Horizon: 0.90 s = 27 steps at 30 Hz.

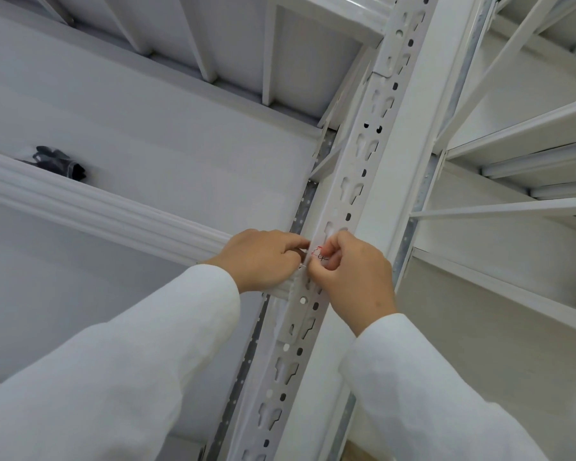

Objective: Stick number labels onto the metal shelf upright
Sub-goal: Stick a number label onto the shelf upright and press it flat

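The white metal shelf upright (356, 168) runs diagonally through the middle of the view, with rows of keyhole slots and round holes. A small white label (319, 255) with a red border and a handwritten dark number lies against the upright's slotted face. My right hand (353, 277) pinches the label between thumb and fingers. My left hand (263, 257) is curled beside it, fingertips touching the label's left edge where the shelf beam meets the upright. Most of the label is hidden by my fingers.
A ribbed white shelf beam (90, 207) runs left from the upright. A dark glove or cloth (60, 161) lies on the shelf above that beam. More white shelves and braces (512, 144) stand to the right, and another shelf deck is overhead.
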### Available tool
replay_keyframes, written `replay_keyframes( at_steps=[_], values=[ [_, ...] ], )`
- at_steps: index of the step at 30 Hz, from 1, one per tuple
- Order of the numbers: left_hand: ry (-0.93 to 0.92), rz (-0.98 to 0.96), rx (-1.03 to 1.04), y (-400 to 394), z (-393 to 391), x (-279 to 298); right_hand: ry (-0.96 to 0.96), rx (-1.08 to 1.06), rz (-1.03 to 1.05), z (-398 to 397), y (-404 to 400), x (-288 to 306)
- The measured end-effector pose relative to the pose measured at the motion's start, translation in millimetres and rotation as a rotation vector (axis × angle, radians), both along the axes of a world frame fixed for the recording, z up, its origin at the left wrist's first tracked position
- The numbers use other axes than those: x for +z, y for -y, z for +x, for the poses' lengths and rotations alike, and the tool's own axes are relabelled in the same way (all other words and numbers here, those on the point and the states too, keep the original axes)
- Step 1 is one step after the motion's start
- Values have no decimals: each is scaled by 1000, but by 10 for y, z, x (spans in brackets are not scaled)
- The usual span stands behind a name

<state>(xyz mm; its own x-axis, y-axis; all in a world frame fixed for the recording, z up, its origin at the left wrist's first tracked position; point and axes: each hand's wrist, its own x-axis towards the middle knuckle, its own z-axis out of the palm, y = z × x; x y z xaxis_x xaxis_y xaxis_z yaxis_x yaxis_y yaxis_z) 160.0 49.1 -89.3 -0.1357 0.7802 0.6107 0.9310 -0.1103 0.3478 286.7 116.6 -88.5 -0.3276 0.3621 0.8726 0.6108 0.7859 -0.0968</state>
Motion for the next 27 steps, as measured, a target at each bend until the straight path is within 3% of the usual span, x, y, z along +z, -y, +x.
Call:
replay_keyframes(
  at_steps=[11,27],
  values=[
    [-9,-5,2,11,15,-1,88,-100,100,-44,24,-1],
    [1,4,4,23,22,-6,-25,-25,-81,-65,37,18]
  ],
)
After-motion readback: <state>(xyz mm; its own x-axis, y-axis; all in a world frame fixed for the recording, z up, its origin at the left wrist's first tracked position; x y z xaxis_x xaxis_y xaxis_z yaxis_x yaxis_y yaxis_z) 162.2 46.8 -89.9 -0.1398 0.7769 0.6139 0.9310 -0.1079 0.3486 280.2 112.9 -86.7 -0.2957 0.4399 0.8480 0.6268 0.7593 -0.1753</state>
